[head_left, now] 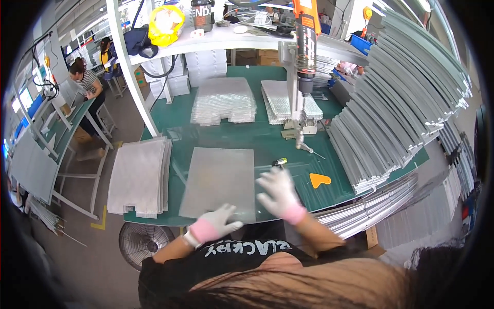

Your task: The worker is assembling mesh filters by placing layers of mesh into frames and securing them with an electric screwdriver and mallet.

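Note:
A flat, square grey mesh-like sheet (pixel 218 177) lies on the green table in front of me. My left hand (pixel 215 224), in a white glove with a pink cuff, is at the sheet's near edge, fingers out and thumb apart. It holds nothing visible, and I cannot tell whether it touches the sheet. Just right of the sheet, my right hand (pixel 280 195), gloved the same way, hovers over the table with spread fingers and nothing in them. Beyond its fingertips lies a small yellow-and-black object (pixel 279 162). An orange, angled flat piece (pixel 320 180) rests farther right.
Grey panels (pixel 138 177) are stacked at the left edge. Bubble-wrapped stacks (pixel 225 100) stand at the back, beside an orange power screwdriver (pixel 307 46) on a stand. A tall leaning stack of grey panels (pixel 401 98) fills the right side. A floor fan (pixel 146 244) stands below left.

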Available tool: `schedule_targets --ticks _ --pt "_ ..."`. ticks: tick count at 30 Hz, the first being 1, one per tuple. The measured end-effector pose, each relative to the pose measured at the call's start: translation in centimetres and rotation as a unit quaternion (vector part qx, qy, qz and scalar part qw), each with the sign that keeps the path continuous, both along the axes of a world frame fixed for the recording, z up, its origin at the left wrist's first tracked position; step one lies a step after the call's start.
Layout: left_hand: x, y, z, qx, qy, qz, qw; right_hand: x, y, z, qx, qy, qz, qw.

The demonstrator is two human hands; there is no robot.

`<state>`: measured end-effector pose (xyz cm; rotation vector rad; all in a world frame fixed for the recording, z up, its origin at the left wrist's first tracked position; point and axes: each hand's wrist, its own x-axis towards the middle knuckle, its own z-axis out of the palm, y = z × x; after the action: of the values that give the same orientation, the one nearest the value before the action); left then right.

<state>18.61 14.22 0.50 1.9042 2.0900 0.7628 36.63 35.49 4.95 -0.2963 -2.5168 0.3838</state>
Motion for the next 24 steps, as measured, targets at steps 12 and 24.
schedule_targets --ticks 12,24 --pt "-31.1 26.2 3.6 0.042 0.101 0.433 0.895 -7.3 0.3 -10.1 0.018 -0.208 -0.08 0.975" --pt "-36.9 26.9 6.8 0.376 -0.542 0.114 0.743 -7.2 0.5 -10.1 0.005 -0.222 -0.075 0.972"
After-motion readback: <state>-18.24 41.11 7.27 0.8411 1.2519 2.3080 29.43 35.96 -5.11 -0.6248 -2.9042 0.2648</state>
